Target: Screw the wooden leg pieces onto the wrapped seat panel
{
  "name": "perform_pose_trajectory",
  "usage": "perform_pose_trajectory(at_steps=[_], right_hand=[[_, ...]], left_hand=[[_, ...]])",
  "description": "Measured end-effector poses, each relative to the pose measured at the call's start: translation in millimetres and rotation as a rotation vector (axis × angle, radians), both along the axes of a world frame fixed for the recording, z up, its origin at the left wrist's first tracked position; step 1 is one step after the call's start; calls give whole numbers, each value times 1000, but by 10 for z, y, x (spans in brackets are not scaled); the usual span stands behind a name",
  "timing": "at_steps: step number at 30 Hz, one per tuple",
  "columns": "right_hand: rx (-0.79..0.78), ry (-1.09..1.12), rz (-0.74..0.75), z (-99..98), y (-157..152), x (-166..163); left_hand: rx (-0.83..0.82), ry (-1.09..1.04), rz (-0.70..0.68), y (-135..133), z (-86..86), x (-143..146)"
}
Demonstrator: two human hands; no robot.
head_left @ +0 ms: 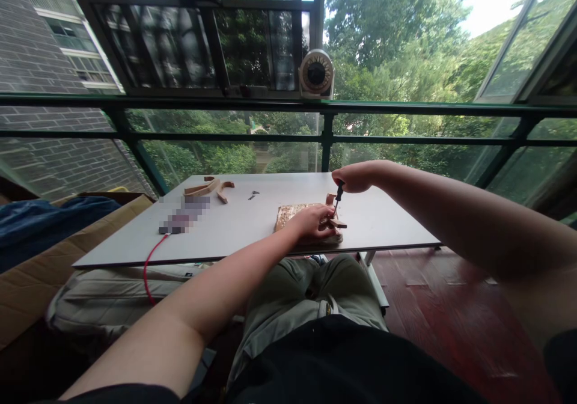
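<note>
My right hand [354,177] is closed round the handle of a black screwdriver [339,191], whose shaft points down and slightly left. The tip ends close to the fingers of my left hand [317,220]. That hand presses on a small wooden piece [338,224] that lies at the right part of a patterned, brown-and-white padded slab [291,213] near the table's front edge. Another upright bit of wood [331,199] shows just behind my left fingers. The screw point itself is too small to make out.
On the white table [243,235] lie curved wooden parts [202,189] at the back left and several small metal pieces [254,195]. A blurred-out device with a red cable [148,266] sits at the left. A small fan [317,73] stands on the green railing.
</note>
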State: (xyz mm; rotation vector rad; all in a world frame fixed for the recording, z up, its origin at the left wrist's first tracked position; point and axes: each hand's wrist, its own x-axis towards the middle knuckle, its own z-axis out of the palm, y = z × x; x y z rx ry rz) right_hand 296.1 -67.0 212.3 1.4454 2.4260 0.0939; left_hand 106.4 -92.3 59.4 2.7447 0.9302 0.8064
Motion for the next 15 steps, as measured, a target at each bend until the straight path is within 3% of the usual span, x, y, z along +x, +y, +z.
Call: perform_pose_trajectory(at_steps=[7, 15], right_hand=[[-75, -41, -16, 135, 5, -53], [-110, 47, -45, 61, 114, -61]], left_hand=[[-9, -12, -7, -17, 8, 4], [-42, -60, 63, -51, -18, -18]])
